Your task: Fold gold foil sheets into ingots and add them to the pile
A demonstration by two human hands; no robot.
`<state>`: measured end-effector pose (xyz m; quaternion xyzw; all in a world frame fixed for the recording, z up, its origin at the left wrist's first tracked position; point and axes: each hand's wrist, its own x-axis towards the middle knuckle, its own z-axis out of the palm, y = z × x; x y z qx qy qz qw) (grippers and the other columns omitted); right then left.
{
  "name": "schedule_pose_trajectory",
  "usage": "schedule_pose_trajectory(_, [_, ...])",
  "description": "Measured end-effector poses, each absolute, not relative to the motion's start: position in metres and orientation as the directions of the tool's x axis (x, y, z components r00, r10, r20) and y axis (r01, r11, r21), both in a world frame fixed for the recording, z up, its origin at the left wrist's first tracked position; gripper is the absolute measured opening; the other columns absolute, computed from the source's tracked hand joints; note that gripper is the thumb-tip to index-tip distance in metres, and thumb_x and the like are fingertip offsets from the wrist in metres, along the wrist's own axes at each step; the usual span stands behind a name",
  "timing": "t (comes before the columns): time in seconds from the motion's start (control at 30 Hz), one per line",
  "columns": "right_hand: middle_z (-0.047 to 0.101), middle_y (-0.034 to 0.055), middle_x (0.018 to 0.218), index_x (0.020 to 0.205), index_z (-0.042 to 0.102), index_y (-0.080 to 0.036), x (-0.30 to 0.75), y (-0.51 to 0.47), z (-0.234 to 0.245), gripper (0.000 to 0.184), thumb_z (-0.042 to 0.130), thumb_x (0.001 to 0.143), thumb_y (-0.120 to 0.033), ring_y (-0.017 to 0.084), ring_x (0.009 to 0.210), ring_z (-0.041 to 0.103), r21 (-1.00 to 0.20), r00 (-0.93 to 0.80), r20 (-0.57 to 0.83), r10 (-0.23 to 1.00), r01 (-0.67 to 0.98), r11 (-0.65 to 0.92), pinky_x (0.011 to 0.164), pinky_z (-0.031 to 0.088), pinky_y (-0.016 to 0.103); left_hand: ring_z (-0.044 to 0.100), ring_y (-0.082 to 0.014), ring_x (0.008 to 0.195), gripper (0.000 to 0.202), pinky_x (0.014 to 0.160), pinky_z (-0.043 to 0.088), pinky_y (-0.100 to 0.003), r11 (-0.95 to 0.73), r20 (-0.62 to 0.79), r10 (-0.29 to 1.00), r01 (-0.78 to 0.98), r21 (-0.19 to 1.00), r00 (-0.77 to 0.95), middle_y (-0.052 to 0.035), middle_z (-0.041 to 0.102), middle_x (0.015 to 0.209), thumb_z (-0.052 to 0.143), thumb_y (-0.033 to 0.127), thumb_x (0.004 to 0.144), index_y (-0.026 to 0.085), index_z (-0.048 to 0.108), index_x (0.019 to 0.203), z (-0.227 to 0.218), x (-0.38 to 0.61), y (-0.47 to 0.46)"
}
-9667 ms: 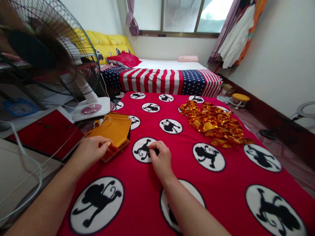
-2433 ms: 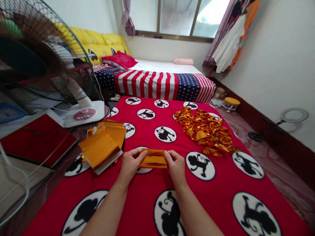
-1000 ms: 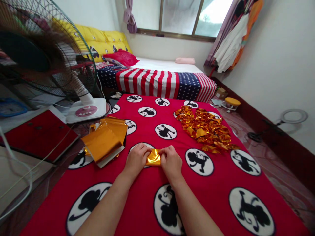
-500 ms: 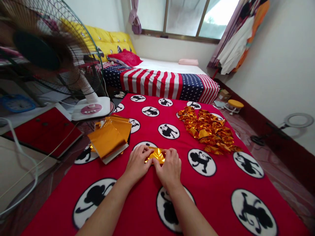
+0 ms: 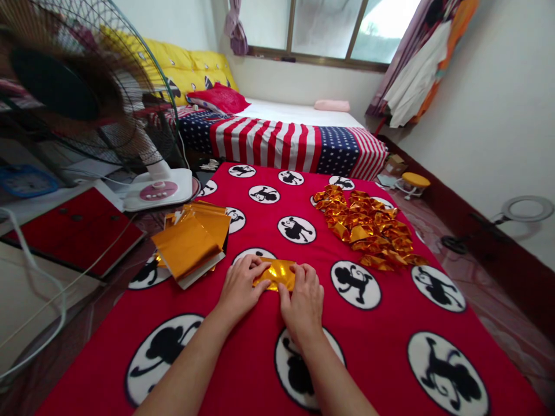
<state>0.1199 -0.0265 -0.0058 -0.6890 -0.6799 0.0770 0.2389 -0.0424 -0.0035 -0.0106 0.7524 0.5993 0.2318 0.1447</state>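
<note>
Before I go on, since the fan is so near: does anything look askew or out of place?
The stack of gold sheets lies fanned and crooked at the red blanket's left edge, near the fan base. The folded gold pieces form a loose heap.

The foil [image 5: 277, 273] is thin metallic gold paper, mirror-glossy and creased. The stack [image 5: 188, 245] at 10 o'clock from it is the same gold sheet, smooth and shiny, with matt white showing at its lower edge. The pile [image 5: 368, 228] at 2 o'clock glitters, crumpled and sharply folded. The blanket [image 5: 390, 312] beneath is matt, fuzzy red cloth. The fan [image 5: 158, 189], farther off at 10 o'clock, has a thin wire grille and a glossy white plastic base. The floor [image 5: 489, 289] at 3 o'clock shines.
</note>
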Motion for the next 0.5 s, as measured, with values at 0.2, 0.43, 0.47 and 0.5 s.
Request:
schedule_pose_trajectory(0.2, [0.053,0.0134,0.128,0.123,0.051,-0.019,0.128,-0.029,-0.003,0.038,0.051,0.085,-0.02,0.027,0.118,0.05,-0.46,0.068,0.212,0.975,0.887,0.039,0.09,0.041,0.039,0.054,-0.0218,0.106,0.04,0.091,0.044,-0.039,-0.236,0.147,0.971,0.829,0.507,0.187,-0.0049,0.06,0.115,0.063,0.016,0.082,0.026,0.066,0.121,-0.012,-0.045,-0.002])
schedule_pose_trajectory(0.43, [0.055,0.0125,0.125,0.118,0.053,-0.02,0.136,-0.029,0.0,0.036,0.048,0.083,-0.015,0.027,0.116,0.053,-0.506,0.027,0.203,0.979,0.858,0.082,0.091,0.043,0.041,0.053,-0.0208,0.11,0.05,0.096,0.043,-0.037,-0.279,0.109,0.959,0.792,0.543,0.263,-0.0041,0.06,0.12,0.058,0.006,0.08,0.029,0.064,0.124,-0.013,-0.055,0.001])
schedule_pose_trajectory(0.47, [0.056,0.0124,0.123,0.115,0.054,-0.02,0.138,-0.028,-0.001,0.035,0.048,0.082,-0.014,0.027,0.115,0.054,-0.525,0.029,0.209,0.977,0.847,0.088,0.091,0.044,0.041,0.053,-0.021,0.11,0.05,0.096,0.043,-0.038,-0.277,0.105,0.959,0.793,0.543,0.263,-0.0042,0.06,0.12,0.058,0.006,0.08,0.029,0.064,0.124,-0.012,-0.055,0.001])
schedule_pose_trajectory(0.5, [0.057,0.0126,0.12,0.113,0.055,-0.019,0.14,-0.027,-0.001,0.033,0.048,0.081,-0.013,0.028,0.114,0.054,-0.547,0.047,0.229,0.972,0.832,0.088,0.091,0.044,0.042,0.053,-0.0212,0.11,0.05,0.096,0.043,-0.038,-0.272,0.1,0.96,0.796,0.541,0.261,-0.0043,0.06,0.12,0.058,0.006,0.08,0.028,0.064,0.124,-0.011,-0.054,0.001])
